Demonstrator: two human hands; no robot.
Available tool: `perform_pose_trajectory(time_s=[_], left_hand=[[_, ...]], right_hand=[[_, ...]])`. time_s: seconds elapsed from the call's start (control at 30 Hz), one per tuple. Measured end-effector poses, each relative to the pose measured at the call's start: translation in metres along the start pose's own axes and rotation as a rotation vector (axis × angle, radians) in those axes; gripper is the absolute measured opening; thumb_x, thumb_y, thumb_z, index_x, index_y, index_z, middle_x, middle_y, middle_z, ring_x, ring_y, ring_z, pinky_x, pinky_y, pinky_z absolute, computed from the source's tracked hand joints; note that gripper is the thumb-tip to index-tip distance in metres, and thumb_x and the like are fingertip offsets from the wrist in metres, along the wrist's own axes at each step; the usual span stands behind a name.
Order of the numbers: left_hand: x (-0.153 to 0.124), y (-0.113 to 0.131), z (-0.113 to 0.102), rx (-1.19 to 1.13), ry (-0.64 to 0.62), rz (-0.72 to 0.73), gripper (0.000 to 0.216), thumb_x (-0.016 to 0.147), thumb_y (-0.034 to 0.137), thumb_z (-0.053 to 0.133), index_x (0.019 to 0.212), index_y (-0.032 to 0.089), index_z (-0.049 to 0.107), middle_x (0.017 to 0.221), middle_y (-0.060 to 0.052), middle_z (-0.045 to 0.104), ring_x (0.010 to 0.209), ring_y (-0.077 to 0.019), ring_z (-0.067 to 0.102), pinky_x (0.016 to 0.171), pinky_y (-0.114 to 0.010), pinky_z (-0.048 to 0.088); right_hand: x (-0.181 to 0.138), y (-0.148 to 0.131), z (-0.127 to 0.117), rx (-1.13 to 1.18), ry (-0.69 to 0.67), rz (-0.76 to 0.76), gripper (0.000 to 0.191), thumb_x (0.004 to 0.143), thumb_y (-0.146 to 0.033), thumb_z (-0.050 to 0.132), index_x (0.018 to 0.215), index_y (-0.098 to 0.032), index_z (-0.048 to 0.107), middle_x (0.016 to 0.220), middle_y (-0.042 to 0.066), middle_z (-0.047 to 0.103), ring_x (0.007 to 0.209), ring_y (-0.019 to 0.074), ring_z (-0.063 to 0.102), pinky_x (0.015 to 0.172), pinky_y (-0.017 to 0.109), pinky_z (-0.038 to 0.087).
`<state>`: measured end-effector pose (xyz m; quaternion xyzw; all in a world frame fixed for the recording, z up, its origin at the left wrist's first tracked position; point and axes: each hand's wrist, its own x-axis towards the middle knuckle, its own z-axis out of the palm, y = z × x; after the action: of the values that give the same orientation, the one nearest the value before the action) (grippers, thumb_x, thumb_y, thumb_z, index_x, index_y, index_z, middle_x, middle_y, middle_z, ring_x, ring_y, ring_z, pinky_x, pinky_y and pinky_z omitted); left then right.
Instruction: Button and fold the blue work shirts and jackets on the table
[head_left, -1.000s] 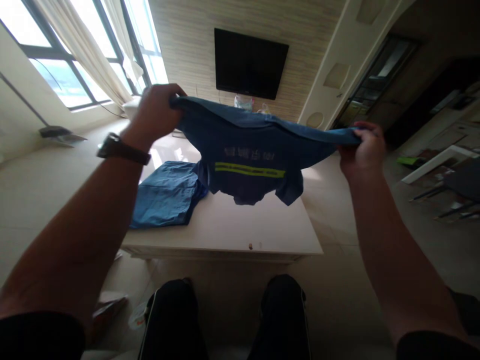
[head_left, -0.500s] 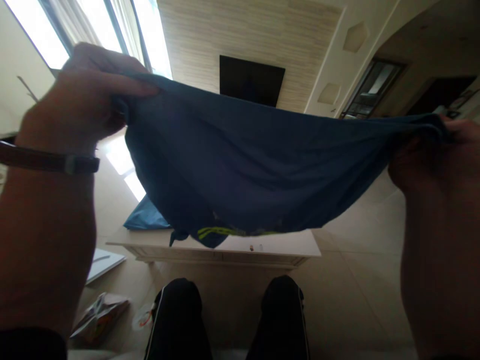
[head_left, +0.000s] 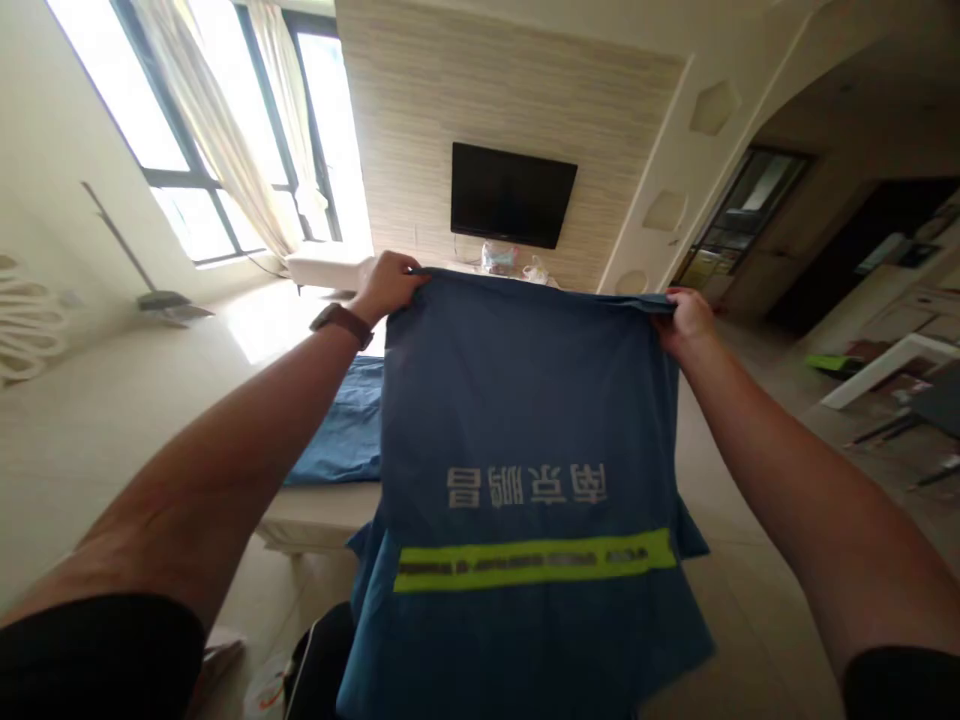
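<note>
Between my two hands hangs a blue work jacket [head_left: 525, 400], spread wide with its hem edge up. White lettering on it reads upside down, above a yellow-green reflective strip. My left hand [head_left: 390, 284] pinches the top left corner, and a dark band circles that wrist. At the top right corner my right hand [head_left: 686, 318] is closed on the fabric. Behind the jacket on the left, a folded blue garment [head_left: 337, 430] lies on the pale low table [head_left: 322, 515]. The jacket hides most of the table and my legs.
A black television [head_left: 514, 195] hangs on the far wall. Windows with curtains [head_left: 217, 130] are at the left, near a long-handled dustpan [head_left: 161, 300]. A white bench [head_left: 330, 265] stands under the windows. Bags [head_left: 499, 258] show below the television, and furniture stands at the right.
My hands have moved outward, away from me, and now appear lower in view. The jacket has dropped from a slack, bunched sheet to hanging full length, showing its lettering and strip.
</note>
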<state>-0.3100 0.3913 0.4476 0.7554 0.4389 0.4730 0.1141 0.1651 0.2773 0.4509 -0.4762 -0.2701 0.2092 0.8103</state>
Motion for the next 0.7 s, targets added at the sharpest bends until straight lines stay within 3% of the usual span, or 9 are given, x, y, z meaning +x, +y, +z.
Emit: perform_pose_trajectory(time_s=[0.13,0.23,0.33,0.43,0.5,0.57,0.63,0.7], left_hand=[[0.043,-0.002,0.017,0.073,0.237,0.103,0.022,0.095,0.031,0.059,0.085,0.013,0.065,0.090,-0.002,0.071,0.093,-0.0076,0.061,0.089,-0.024,0.048],[0.060,0.009,0.008,0.160,0.323,0.106,0.019,0.099,0.030,0.051,0.097,0.016,0.064,0.098,-0.001,0.070,0.089,-0.0051,0.054,0.090,-0.027,0.044],[0.048,0.016,0.000,0.184,0.477,0.210,0.014,0.099,0.026,0.050,0.099,0.020,0.062,0.102,-0.002,0.069,0.097,-0.0092,0.056,0.095,-0.033,0.046],[0.002,0.007,0.003,0.133,0.492,0.345,0.015,0.096,0.018,0.053,0.101,0.026,0.064,0.113,-0.004,0.071,0.118,-0.0153,0.061,0.106,-0.040,0.049],[-0.045,-0.009,0.013,0.072,0.427,0.431,0.023,0.092,0.012,0.054,0.106,0.026,0.066,0.125,-0.005,0.070,0.131,-0.0183,0.059,0.113,-0.043,0.048],[-0.101,-0.032,0.030,0.029,0.350,0.443,0.023,0.092,0.012,0.054,0.106,0.023,0.067,0.125,-0.008,0.070,0.129,-0.0220,0.062,0.113,-0.045,0.050],[-0.162,-0.061,0.053,0.034,0.179,0.397,0.020,0.092,0.013,0.055,0.103,0.023,0.069,0.121,-0.009,0.072,0.125,-0.0248,0.064,0.111,-0.046,0.053],[-0.222,-0.091,0.080,0.043,-0.032,0.271,0.024,0.091,0.011,0.054,0.105,0.024,0.070,0.124,-0.009,0.072,0.127,-0.0257,0.064,0.114,-0.046,0.051]], right_hand=[[0.043,-0.020,0.035,0.053,-0.152,-0.204,0.022,0.090,-0.016,0.070,0.080,-0.029,0.056,0.072,-0.006,0.055,0.083,0.0150,0.045,0.085,0.037,0.052],[0.061,-0.045,0.048,0.152,-0.210,-0.289,0.025,0.097,-0.012,0.052,0.083,-0.031,0.058,0.077,-0.005,0.056,0.081,0.0134,0.052,0.074,0.029,0.051],[0.053,-0.060,0.040,0.243,-0.189,-0.371,0.035,0.092,-0.003,0.040,0.081,-0.031,0.058,0.077,-0.003,0.053,0.074,0.0118,0.056,0.062,0.024,0.047],[0.020,-0.047,0.006,0.230,-0.164,-0.367,0.025,0.083,-0.008,0.057,0.082,-0.032,0.060,0.079,-0.003,0.056,0.075,0.0145,0.056,0.057,0.026,0.048],[-0.013,-0.020,-0.027,0.186,-0.121,-0.302,0.023,0.077,-0.011,0.063,0.084,-0.033,0.063,0.084,-0.003,0.060,0.079,0.0161,0.058,0.060,0.028,0.051],[-0.054,0.020,-0.065,0.171,0.021,-0.181,0.024,0.074,-0.013,0.059,0.088,-0.032,0.064,0.088,-0.005,0.062,0.083,0.0151,0.062,0.063,0.027,0.052],[-0.098,0.069,-0.105,0.130,0.153,-0.001,0.028,0.071,-0.013,0.057,0.091,-0.032,0.063,0.088,-0.006,0.064,0.080,0.0138,0.061,0.058,0.023,0.048],[-0.144,0.122,-0.142,0.078,0.202,0.156,0.025,0.067,-0.012,0.060,0.088,-0.027,0.060,0.080,-0.005,0.063,0.069,0.0137,0.059,0.052,0.022,0.044]])
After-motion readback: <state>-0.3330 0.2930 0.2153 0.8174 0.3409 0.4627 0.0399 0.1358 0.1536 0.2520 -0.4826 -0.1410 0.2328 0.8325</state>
